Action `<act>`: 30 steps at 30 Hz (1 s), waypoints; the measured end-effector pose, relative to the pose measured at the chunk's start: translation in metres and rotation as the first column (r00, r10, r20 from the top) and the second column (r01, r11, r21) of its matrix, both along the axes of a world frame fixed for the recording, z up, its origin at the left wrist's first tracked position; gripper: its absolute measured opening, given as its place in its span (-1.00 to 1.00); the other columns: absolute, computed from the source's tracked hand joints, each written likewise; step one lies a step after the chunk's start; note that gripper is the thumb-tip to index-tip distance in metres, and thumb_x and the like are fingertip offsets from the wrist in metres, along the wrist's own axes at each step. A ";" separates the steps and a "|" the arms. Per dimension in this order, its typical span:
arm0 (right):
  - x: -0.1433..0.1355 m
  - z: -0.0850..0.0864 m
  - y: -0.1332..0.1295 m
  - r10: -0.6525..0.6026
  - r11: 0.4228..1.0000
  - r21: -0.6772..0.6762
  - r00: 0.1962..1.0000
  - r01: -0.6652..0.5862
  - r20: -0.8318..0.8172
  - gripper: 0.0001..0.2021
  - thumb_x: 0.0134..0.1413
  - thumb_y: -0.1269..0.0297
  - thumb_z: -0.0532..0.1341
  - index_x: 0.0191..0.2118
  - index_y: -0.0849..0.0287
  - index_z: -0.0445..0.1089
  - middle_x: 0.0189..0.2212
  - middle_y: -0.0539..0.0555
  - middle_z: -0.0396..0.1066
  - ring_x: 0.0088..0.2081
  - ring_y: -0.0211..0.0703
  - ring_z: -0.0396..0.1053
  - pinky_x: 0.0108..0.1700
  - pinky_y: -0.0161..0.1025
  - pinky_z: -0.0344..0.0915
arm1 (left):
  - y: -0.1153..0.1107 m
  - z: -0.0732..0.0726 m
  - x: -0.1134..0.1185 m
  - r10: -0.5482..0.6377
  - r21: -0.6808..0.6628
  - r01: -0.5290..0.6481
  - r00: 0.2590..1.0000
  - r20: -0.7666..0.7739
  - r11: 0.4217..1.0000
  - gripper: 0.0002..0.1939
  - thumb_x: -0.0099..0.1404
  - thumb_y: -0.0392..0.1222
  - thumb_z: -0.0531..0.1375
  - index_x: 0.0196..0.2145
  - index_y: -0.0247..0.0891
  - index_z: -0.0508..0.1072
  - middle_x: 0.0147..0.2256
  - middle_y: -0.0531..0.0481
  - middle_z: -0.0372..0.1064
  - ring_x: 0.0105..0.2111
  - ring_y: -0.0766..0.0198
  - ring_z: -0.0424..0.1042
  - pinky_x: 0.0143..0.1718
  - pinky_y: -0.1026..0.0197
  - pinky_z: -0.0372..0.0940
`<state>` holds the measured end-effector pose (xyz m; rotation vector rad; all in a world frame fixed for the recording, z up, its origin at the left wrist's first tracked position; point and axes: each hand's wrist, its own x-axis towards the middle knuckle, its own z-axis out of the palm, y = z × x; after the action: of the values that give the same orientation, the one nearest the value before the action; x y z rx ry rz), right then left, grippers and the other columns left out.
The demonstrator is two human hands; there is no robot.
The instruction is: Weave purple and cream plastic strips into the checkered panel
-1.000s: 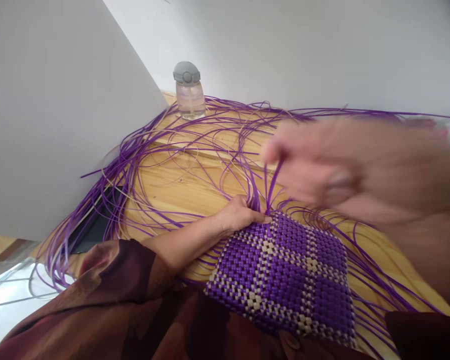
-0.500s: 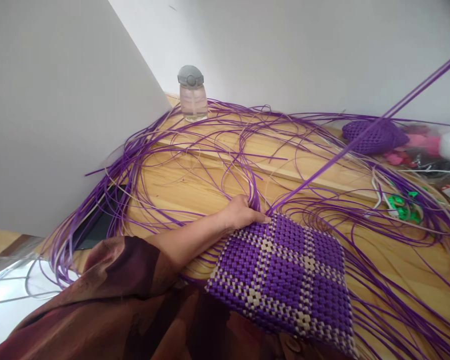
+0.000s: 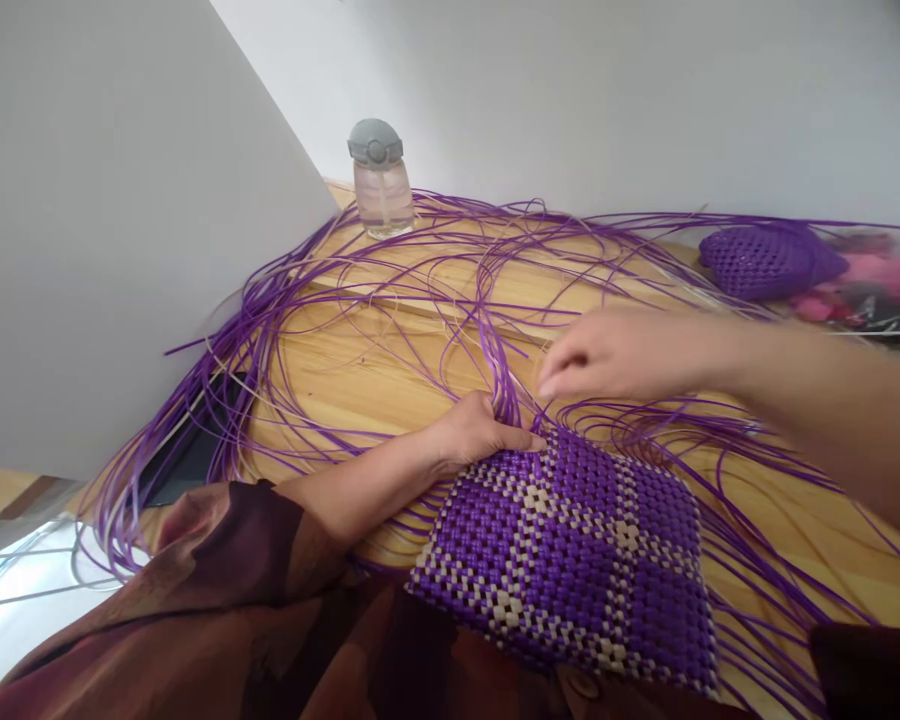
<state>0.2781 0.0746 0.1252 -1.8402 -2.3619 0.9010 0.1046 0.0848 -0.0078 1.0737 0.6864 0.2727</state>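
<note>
A woven panel (image 3: 585,560) of purple plastic strands with cream checks lies against my lap, its loose strands fanning out along the edges. My left hand (image 3: 480,432) grips its far left edge, thumb on top of the weave and fingers underneath. A bundle of purple strands (image 3: 499,365) rises beside that thumb. Just beyond the same edge is my right hand (image 3: 592,355), slightly blurred, its fingers curled and thumb and fingertips close together above the strand ends. Whatever is in that pinch is too small and blurred to make out.
Long purple and cream strands (image 3: 270,290) loop across the wooden table (image 3: 322,365). A grey-lidded bottle (image 3: 382,190) stands at the back near the wall. A purple mesh bundle (image 3: 769,262) and pink items (image 3: 881,275) lie at the back right.
My right hand has come into view from the right, reaching the panel's far edge. The taut purple strands that ran to the upper right no longer show. My left hand keeps its grip.
</note>
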 end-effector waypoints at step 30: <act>-0.014 -0.064 -0.001 0.244 0.969 0.084 0.944 -0.230 -0.223 -0.84 0.04 0.41 0.12 -0.44 0.20 0.44 -0.55 -0.07 0.35 -0.48 -0.33 0.25 -0.36 -0.32 0.05 | 0.005 -0.002 0.000 0.077 -0.152 -0.059 0.991 0.112 0.987 -0.65 -0.21 -0.23 0.52 -0.45 -0.39 0.54 -0.44 -0.01 0.49 -0.41 0.35 0.43 -0.17 0.18 0.28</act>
<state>0.2642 0.0733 0.0611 -1.3635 -2.4635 0.9948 0.1047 0.0901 -0.0097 0.8861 0.6284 0.3359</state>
